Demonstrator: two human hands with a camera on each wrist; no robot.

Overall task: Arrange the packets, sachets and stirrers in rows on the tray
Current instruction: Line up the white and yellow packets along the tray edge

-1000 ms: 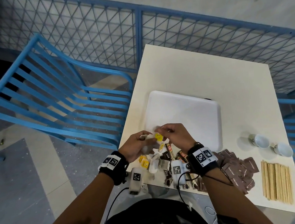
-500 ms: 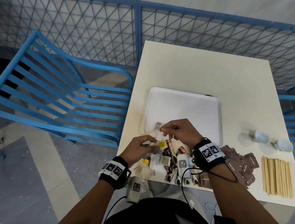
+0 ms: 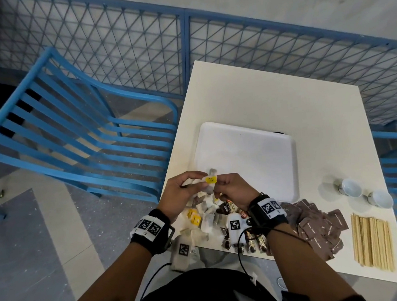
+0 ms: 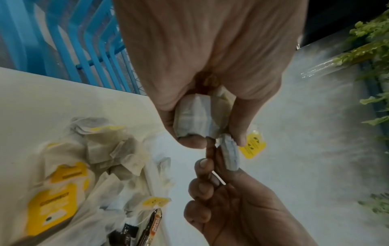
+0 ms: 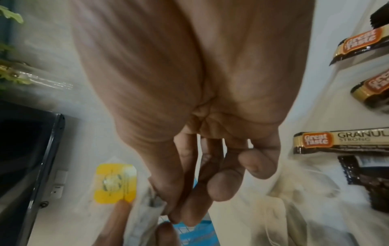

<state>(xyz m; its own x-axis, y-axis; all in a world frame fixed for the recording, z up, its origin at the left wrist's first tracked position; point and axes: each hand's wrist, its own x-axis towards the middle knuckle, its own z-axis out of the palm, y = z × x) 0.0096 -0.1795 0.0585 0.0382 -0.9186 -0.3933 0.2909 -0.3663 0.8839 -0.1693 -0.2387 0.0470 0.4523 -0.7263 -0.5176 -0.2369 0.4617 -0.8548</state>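
Setting: blue mesh fencing (image 3: 136,50) runs behind a cream square bench (image 3: 272,100), with a blue slatted chair (image 3: 76,137) on your left.
Tray: the white tray (image 3: 248,150) sits on the bench just beyond your hands, its surface bare in the head view.
Left hand: your left hand (image 3: 179,195) is raised over the near edge of the tray; in the left wrist view its thumb and fingers (image 4: 240,116) curl round a white tea bag (image 4: 195,116) and pinch it.
Right hand: your right hand (image 3: 234,190) meets the left one; its fingers (image 5: 189,191) are pressed together, nipping the paper edge of the same tea bag.
Tag: a yellow tag (image 3: 210,179) hangs between the two hands, over the tray's near rim.
Tea bag pile: loose tea bags with yellow tags (image 3: 198,218) lie heaped on the bench under your left wrist.
Coffee sticks: dark Great Taste sticks (image 5: 341,139) lie beside that heap, under your right wrist.
Brown sachets: a pile of brown sachets (image 3: 319,228) lies to the right of your right wrist.
Stirrers: wooden stirrers (image 3: 372,240) lie side by side near the bench's right edge.
Cups: two white cups (image 3: 350,187) stand beyond the stirrers, well apart from the tray.
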